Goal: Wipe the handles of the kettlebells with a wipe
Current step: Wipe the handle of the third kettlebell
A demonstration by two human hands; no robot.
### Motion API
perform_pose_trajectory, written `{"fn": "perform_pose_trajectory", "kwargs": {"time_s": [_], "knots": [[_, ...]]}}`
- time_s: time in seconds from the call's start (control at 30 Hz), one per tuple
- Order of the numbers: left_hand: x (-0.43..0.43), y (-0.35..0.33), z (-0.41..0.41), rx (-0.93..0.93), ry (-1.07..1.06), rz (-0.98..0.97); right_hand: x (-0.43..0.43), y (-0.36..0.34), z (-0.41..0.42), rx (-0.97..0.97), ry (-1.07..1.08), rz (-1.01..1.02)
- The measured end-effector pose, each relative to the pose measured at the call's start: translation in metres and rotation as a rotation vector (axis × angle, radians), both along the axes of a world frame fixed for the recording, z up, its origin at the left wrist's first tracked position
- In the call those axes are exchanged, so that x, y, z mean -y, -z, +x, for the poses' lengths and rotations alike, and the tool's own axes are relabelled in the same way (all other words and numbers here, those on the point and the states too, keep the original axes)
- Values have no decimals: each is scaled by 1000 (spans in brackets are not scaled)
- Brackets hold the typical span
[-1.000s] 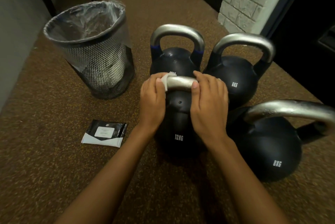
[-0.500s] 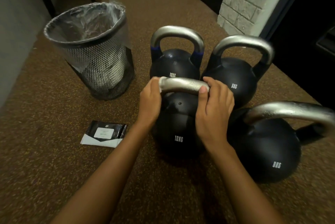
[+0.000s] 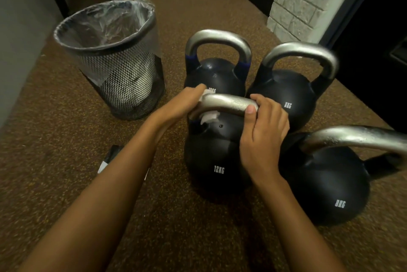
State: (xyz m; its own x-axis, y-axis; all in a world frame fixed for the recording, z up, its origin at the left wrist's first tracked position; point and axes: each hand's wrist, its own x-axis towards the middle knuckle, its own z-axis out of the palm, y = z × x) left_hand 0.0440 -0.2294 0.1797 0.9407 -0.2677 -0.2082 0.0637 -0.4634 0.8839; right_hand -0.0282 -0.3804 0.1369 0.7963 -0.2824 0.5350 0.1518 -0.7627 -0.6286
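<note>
A: Kettlebell handle (image 3: 229,105): where is it, and who has hold of what?

B: It belongs to the near 12KG kettlebell (image 3: 215,161), front left of four clustered on the floor (image 3: 55,150). The left hand (image 3: 178,108) is curled round the bar's left corner with the wipe (image 3: 208,117) bunched under its fingers; white shows above and below the bar. The right hand (image 3: 264,126) is curled round the right end, thumb on the near side. No wipe under it that I can see.

A: Handling?

B: Judgement only. The bell is cast, heavy and rigid on a rounded body. It shouldn't slide under wiping force but could rock if pulled sideways, so bracing the far end makes sense. The bar is bare metal and looks slightly pitted: grippy dry, slicker once damp.

A: And the wipe?

B: Thin and limp. It will likely roll up or snag on rough spots if dragged by an edge. Better to wrap it round the bar and close the fingers over it.

A: Rest of the set?

B: The rear-left bell (image 3: 214,75), rear-right 8KG bell (image 3: 284,95) and near-right 8KG bell (image 3: 326,183) stand untouched. Can't tell if their handles are wiped. A lined mesh bin (image 3: 123,77) stands to the left, and the wipe packet (image 3: 111,156) is partly hidden by the left forearm.
</note>
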Motion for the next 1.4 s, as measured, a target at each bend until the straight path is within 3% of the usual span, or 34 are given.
{"fn": "perform_pose_trajectory", "kwargs": {"time_s": [0.1,0.2,0.3,0.5,0.67,0.93,1.03,1.2,1.33,1.4], "knots": [[-3,11,1,-96,-68,-138,0,0,-1,0,0,-8],[1,7,4,16,-26,47,0,0,-1,-5,-6,-12],[7,3,-3,247,17,234,0,0,0,-3,-1,-12],[11,49,-39,662,-226,-132,-1,-1,-1,13,9,-5],[15,70,-54,571,-483,-184,-3,1,0,22,22,1],[38,42,-44,998,-168,140,0,2,0,16,-10,17],[27,52,-41,998,-182,121,1,2,-1,15,-22,15],[15,64,-39,670,-440,-130,-1,2,0,21,3,2],[21,62,-46,850,-282,-5,-2,3,1,22,3,4],[12,75,-48,835,-245,8,0,2,1,32,0,5]]}}
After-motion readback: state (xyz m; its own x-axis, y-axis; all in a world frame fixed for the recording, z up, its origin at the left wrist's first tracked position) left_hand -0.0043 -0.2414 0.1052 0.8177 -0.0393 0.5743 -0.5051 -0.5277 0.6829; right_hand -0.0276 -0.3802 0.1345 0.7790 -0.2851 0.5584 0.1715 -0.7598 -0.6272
